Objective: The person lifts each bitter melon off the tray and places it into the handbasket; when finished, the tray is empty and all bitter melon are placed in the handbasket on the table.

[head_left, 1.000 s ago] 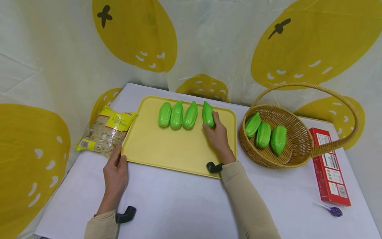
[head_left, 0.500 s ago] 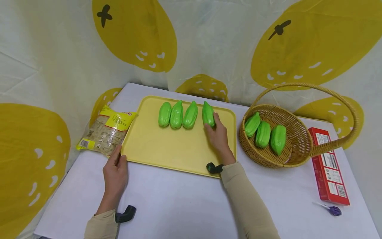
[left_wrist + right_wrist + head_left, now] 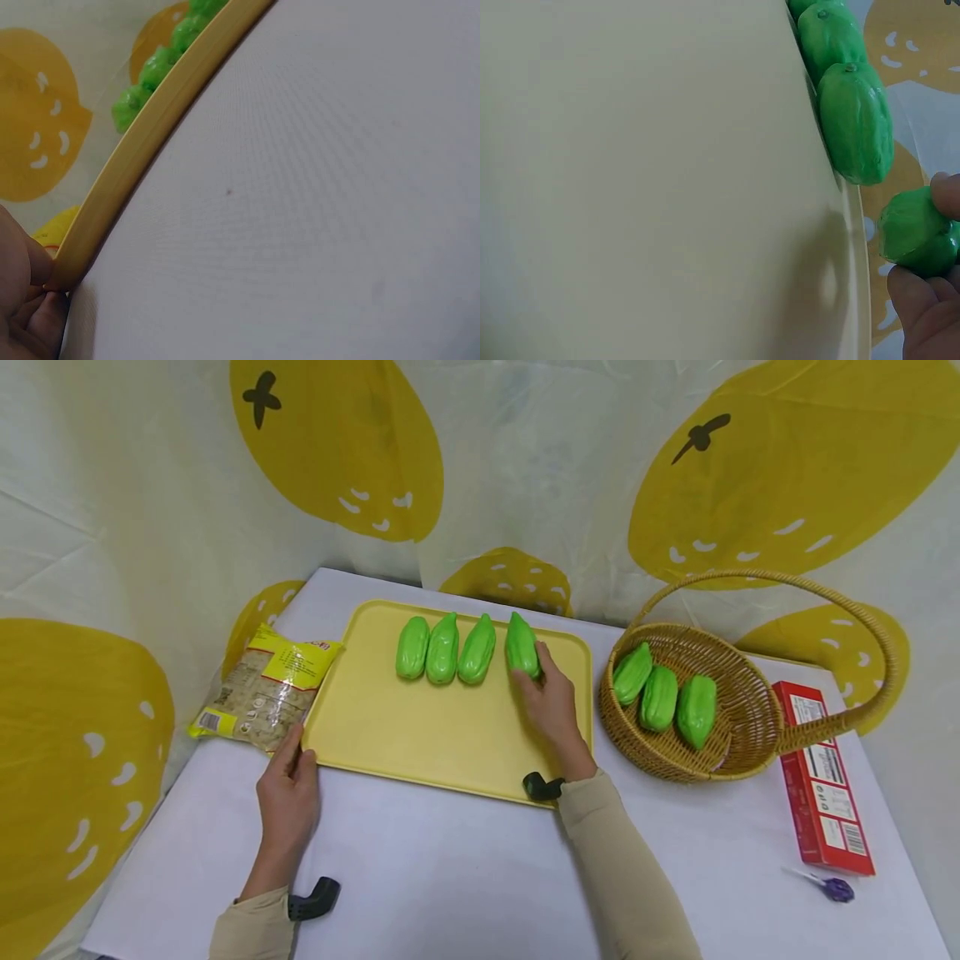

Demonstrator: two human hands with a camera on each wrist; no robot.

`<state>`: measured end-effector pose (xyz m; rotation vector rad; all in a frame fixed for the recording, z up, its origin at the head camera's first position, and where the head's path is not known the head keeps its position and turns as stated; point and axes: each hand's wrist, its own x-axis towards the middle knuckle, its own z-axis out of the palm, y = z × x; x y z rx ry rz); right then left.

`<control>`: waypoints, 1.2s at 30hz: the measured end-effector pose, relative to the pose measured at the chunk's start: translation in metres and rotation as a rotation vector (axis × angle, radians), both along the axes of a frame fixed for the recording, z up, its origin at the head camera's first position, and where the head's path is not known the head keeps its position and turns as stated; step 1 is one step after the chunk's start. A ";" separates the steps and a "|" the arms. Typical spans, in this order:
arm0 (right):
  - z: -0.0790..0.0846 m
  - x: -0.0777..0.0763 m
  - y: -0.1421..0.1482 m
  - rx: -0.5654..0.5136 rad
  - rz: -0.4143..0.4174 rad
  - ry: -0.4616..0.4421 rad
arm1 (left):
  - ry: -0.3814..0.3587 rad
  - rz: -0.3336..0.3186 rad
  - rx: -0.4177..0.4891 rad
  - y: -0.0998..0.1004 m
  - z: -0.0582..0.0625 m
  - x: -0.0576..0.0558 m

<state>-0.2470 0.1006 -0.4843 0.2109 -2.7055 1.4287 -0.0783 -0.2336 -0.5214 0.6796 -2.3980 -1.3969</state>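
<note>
My right hand (image 3: 553,706) holds a glossy green ribbed fruit (image 3: 522,646), shaped like a papaya, over the far right part of the yellow tray (image 3: 420,735). In the right wrist view the thumb and fingers (image 3: 922,304) lie on opposite sides of that fruit (image 3: 913,225). Three similar green fruits (image 3: 442,649) lie side by side along the tray's far edge, left of the held one. At the tray's near left corner, my left hand (image 3: 291,789) pinches the rim; the left wrist view shows its fingers (image 3: 49,322) at the corner.
Right of the tray stands a wicker basket (image 3: 757,718) with a tall handle and three green fruits (image 3: 658,697) inside. Beyond it lie a red box (image 3: 806,810) and a purple lollipop (image 3: 836,888). A yellow plastic bag (image 3: 266,689) lies against the tray's left edge.
Both hands stay in nearly the same places, the right one still at the same fruit. The whole view shifts slightly to the left.
</note>
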 end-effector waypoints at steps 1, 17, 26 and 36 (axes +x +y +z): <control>0.002 0.001 0.000 0.000 0.000 0.000 | -0.001 0.000 0.001 0.000 0.000 0.000; 0.021 0.020 0.002 -0.134 0.059 0.033 | 0.020 0.002 -0.011 0.000 -0.001 0.002; 0.041 0.035 0.000 -0.177 0.055 0.011 | 0.008 0.000 -0.001 0.001 0.000 0.001; 0.071 0.058 0.003 -0.184 0.047 0.043 | 0.018 -0.001 -0.005 0.000 0.000 0.000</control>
